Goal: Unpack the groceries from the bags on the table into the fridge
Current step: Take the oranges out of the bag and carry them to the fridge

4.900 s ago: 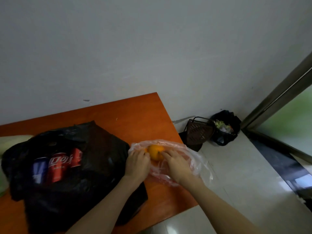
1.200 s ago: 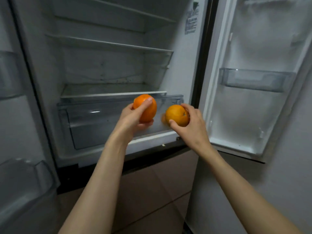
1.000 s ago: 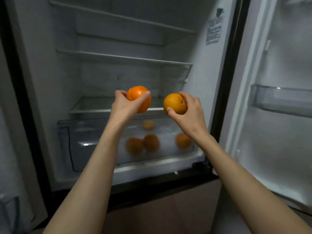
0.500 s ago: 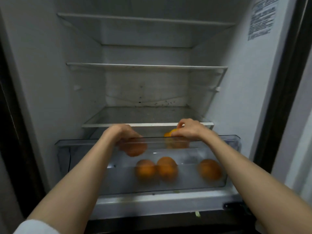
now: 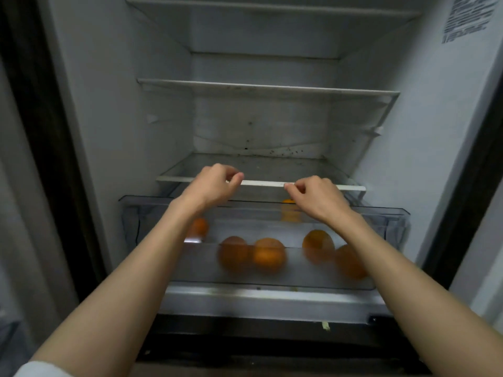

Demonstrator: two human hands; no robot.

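Left hand (image 5: 211,186) is up over the clear drawer (image 5: 152,210), fingers loosely curled and holding nothing, with 1 orange (image 5: 200,227) just below its wrist. Right hand (image 5: 317,197) looks the same, empty and relaxed, and the other oranges (image 5: 268,254) sit in the drawer under both hands.

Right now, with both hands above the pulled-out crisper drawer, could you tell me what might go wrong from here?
1. The oranges lie loose in the clear drawer; a hard push shut could roll them against its walls.
2. The left hand and right hand hang just under the glass shelf edge, so knuckles may knock it.
3. The drawer juts out and could catch a closing door.
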